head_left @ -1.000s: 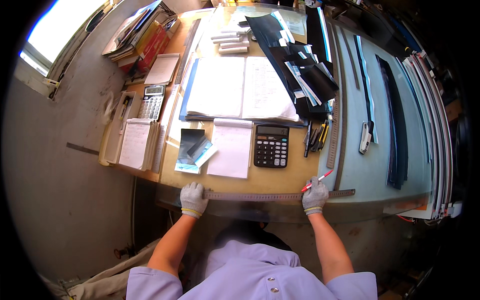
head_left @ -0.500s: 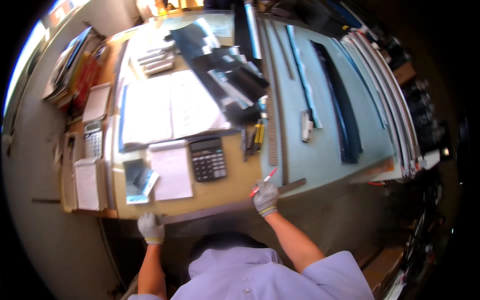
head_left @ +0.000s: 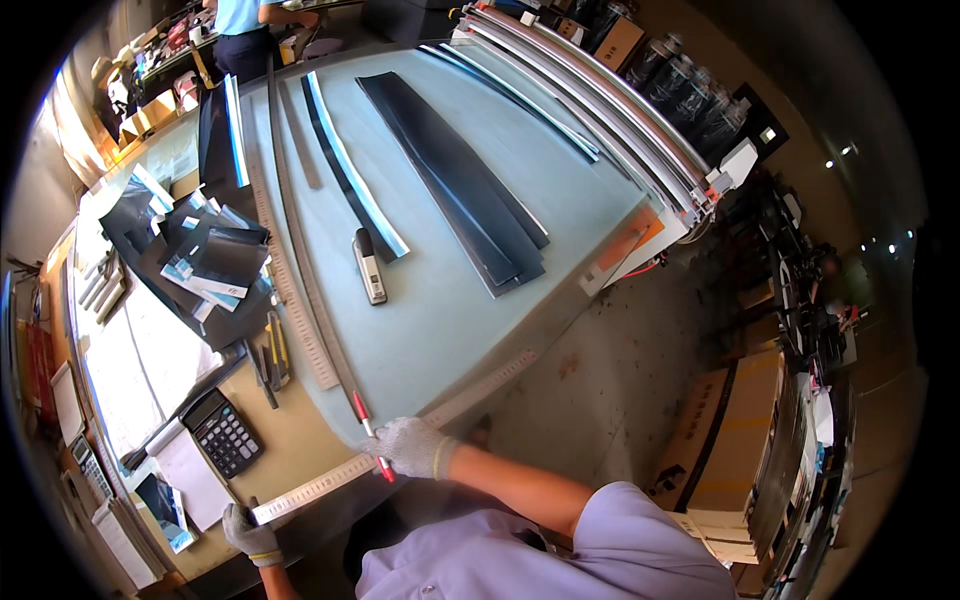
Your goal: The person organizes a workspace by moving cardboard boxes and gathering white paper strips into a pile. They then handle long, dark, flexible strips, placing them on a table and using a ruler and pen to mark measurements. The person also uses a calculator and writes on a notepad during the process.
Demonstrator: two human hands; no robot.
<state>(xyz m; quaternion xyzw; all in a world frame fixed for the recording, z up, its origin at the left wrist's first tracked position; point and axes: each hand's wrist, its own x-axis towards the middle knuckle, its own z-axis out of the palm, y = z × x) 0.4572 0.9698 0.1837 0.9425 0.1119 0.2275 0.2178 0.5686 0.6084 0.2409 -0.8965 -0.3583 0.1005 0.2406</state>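
A long steel ruler (head_left: 315,490) runs slantwise along the near edge of the table (head_left: 400,335), its far end reaching out past the edge. My left hand (head_left: 250,537), in a grey knitted glove, is closed around the ruler's left end. Farther along, my right hand (head_left: 412,447), gloved the same way, holds a red and white pen (head_left: 361,406) and rests at the ruler's middle. Its fingertips are partly hidden, so its grip on the ruler is unclear. Beyond it, two more long rulers (head_left: 295,265) lie lengthwise on the tabletop.
Dark film strips (head_left: 450,185) and a white-and-black handheld tool (head_left: 369,266) lie on the table. Left are film offcuts (head_left: 215,255), a calculator (head_left: 222,432) and yellow-handled cutters (head_left: 278,345). A roller machine (head_left: 610,115) borders the right side; cardboard boxes (head_left: 735,450) stand below. Another person (head_left: 245,30) is behind.
The view has swung to the right, showing more of the floor and boxes. The ruler now slants more steeply up to the right. Both hands keep their places along it, pen still in the right.
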